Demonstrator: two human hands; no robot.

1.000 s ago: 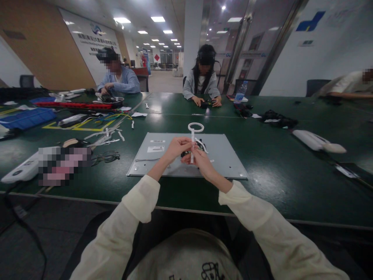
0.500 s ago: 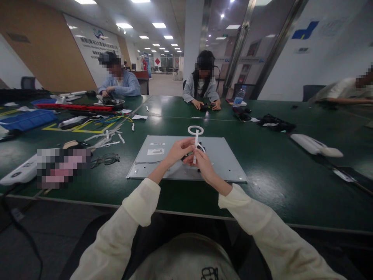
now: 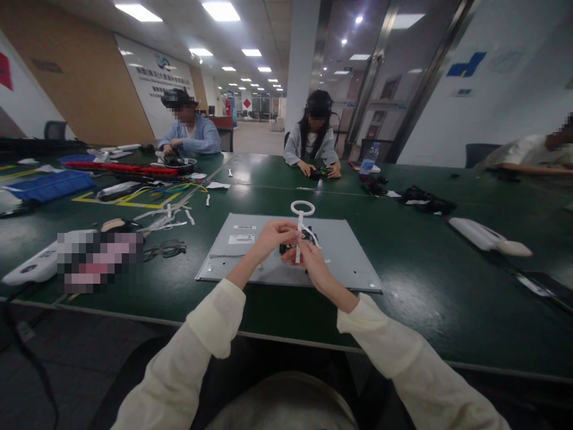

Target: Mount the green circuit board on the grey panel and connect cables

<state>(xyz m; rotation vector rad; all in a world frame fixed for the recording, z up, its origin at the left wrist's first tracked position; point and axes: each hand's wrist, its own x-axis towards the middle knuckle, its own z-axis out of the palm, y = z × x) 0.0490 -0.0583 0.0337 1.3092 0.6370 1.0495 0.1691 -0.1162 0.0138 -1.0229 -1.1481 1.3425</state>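
Above a grey panel [image 3: 228, 263], both my hands are closed around a narrow strip of white tape [image 3: 299, 224] that stands upright between them. My left hand [image 3: 274, 236] pinches it from the left with thumb and forefinger. Lower down, my right hand [image 3: 312, 258] grips it from the right. Behind the fingers lies a small black part [image 3: 308, 236] with a curved white piece at its side, largely hidden by my hands. A white ring, like a roll of tape [image 3: 302, 208], rests at the far edge of the panel.
Glasses [image 3: 168, 248], loose white strips [image 3: 168, 220] and a blue tray [image 3: 49, 186] lie on the left. A white device [image 3: 486, 236] and a black bag [image 3: 425, 200] are on the right. Opposite, two people work with their hands; a water bottle [image 3: 369, 158] stands near one.
The camera view has tilted up slightly, so the table sits lower. Both hands keep hold of the tape strip, with the left fingers shifted slightly and more of the black part showing.
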